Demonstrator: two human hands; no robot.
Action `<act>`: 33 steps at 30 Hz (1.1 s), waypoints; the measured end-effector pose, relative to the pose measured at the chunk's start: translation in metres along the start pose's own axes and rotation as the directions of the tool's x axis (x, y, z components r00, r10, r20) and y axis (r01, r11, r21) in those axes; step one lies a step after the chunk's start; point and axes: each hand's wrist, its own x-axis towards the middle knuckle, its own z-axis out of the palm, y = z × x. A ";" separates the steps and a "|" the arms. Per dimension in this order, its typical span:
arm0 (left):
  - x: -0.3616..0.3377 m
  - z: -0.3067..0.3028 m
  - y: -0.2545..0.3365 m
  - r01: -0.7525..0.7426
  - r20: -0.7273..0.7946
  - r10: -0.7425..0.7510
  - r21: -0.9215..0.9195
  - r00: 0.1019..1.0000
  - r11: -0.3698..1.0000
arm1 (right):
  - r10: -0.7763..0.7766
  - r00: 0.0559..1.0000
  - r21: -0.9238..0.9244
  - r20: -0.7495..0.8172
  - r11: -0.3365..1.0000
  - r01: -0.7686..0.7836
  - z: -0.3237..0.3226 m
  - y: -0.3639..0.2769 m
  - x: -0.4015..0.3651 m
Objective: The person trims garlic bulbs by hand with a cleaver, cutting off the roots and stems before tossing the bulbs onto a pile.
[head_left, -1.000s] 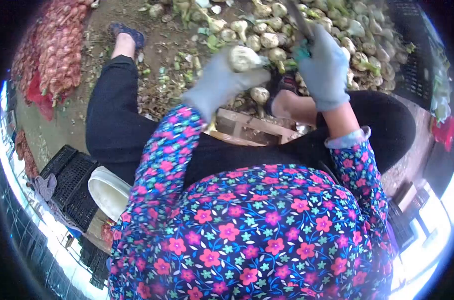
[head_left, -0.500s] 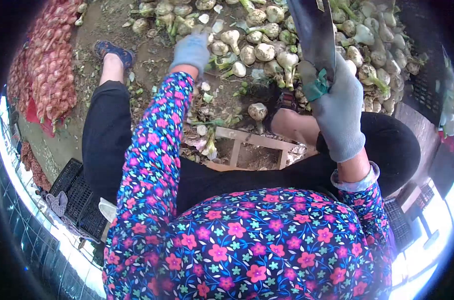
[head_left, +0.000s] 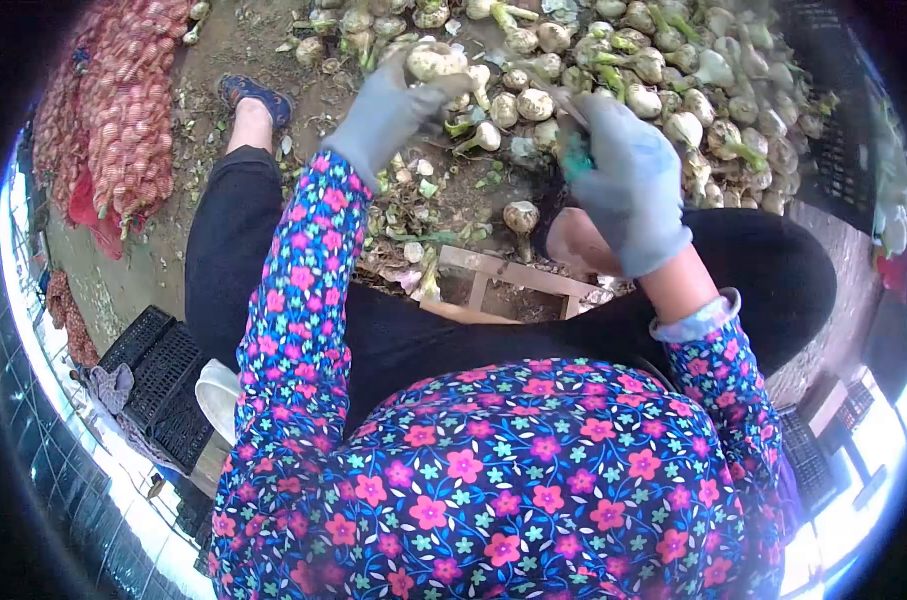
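My left hand (head_left: 388,108), in a grey glove, is stretched forward and grips a pale round onion (head_left: 435,62) lifted off the ground. My right hand (head_left: 628,185), also gloved, is closed on the teal-wrapped handle of a knife (head_left: 571,125) whose blade points toward the onion. A big heap of pale onions with green stalks (head_left: 663,80) lies on the dirt just beyond both hands. I sit with my legs apart, and a loose onion (head_left: 520,217) rests between them.
A wooden frame (head_left: 503,285) lies on the soil between my legs. Red mesh sacks of onions (head_left: 123,110) lie at the left. Black plastic crates (head_left: 153,385) and a white bucket (head_left: 218,395) stand by my left side; another black crate (head_left: 833,100) is at the far right.
My left hand reached out to the heap empty and now has a new onion raised. My right hand lowered the knife from held high to near the onion.
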 end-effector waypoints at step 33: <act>-0.097 -0.014 0.007 -0.169 -0.107 0.137 -0.391 0.985 0.905 | 0.140 0.980 0.147 0.141 0.976 -0.161 0.030 -0.014 -0.007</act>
